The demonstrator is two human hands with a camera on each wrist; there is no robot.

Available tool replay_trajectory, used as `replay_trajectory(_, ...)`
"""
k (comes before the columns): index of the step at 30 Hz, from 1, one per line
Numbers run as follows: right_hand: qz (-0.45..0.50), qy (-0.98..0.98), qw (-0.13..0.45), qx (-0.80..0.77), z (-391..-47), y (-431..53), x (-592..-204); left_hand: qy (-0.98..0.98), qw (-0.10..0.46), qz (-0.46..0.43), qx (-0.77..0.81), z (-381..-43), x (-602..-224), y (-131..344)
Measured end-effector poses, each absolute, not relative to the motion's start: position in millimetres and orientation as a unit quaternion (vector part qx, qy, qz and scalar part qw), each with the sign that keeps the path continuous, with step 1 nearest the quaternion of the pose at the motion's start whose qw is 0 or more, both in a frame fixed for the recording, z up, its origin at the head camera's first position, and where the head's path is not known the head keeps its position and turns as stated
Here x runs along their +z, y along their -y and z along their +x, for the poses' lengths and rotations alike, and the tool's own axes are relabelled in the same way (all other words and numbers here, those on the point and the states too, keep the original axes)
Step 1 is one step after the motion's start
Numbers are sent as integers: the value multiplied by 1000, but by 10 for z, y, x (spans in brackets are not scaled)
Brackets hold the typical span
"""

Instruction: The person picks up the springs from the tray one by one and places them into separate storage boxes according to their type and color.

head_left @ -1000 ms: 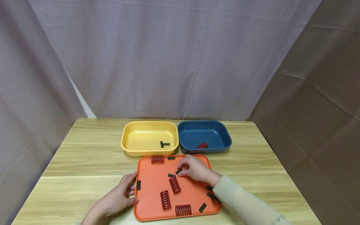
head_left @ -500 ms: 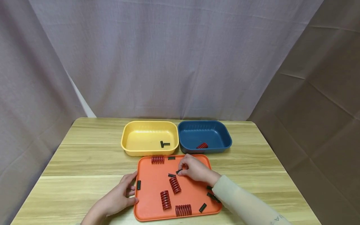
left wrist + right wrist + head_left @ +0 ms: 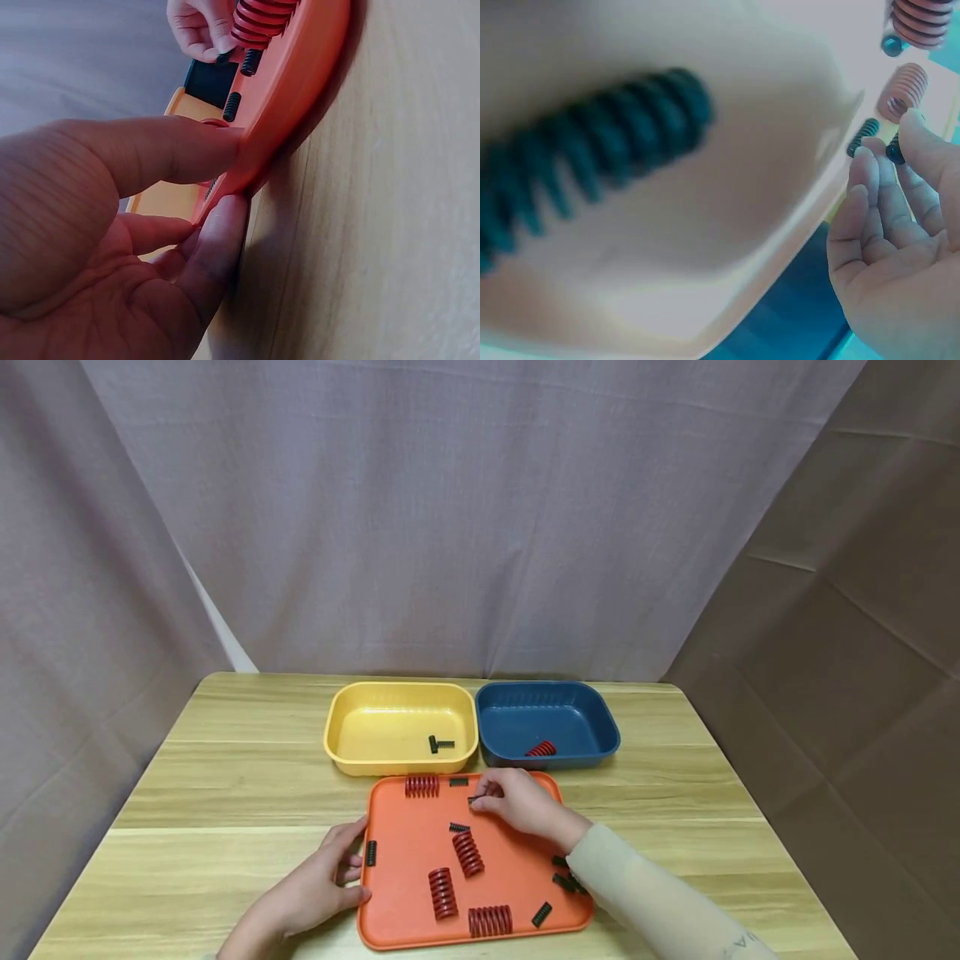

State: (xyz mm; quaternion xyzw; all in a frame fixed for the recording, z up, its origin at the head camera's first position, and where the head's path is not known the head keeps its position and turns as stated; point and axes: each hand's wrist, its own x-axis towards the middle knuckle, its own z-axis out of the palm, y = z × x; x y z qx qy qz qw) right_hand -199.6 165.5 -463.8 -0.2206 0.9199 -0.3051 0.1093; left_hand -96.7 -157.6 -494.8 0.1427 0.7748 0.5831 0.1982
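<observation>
My right hand (image 3: 523, 802) is over the upper right of the orange tray (image 3: 405, 893), pinching a small black spring (image 3: 472, 799) between thumb and fingertips. The same spring (image 3: 895, 150) shows dark at the fingertips in the right wrist view. My left hand (image 3: 322, 877) grips the tray's left edge, thumb on the rim and fingers against the side, as the left wrist view shows. Large red springs lie on the tray, one near the centre (image 3: 468, 853) and one at the front (image 3: 490, 921). A small black spring (image 3: 459, 828) lies just above the central red one.
Behind the tray stand a yellow bin (image 3: 360, 727) with two small black springs (image 3: 444, 744) and a blue bin (image 3: 592, 735) with a red spring (image 3: 542, 748). More black springs (image 3: 542, 914) lie at the tray's right side, partly under the right forearm. Curtains (image 3: 375, 527) border the table.
My right hand has lifted the pinched black spring slightly, moving it away from the black spring beside the central red one, toward the bins. The left hand stays on the tray edge.
</observation>
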Motion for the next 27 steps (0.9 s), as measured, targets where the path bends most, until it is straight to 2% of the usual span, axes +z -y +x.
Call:
replay_trajectory(14,-200,-902,68,-377,-2055,-1356,-4419,-771,204,137,588,-959,-4933,1568)
replay_trajectory(27,-120,-878,-70,-458,-2086,-731,-4431,-761,206,134,600,-953,-4928,1558)
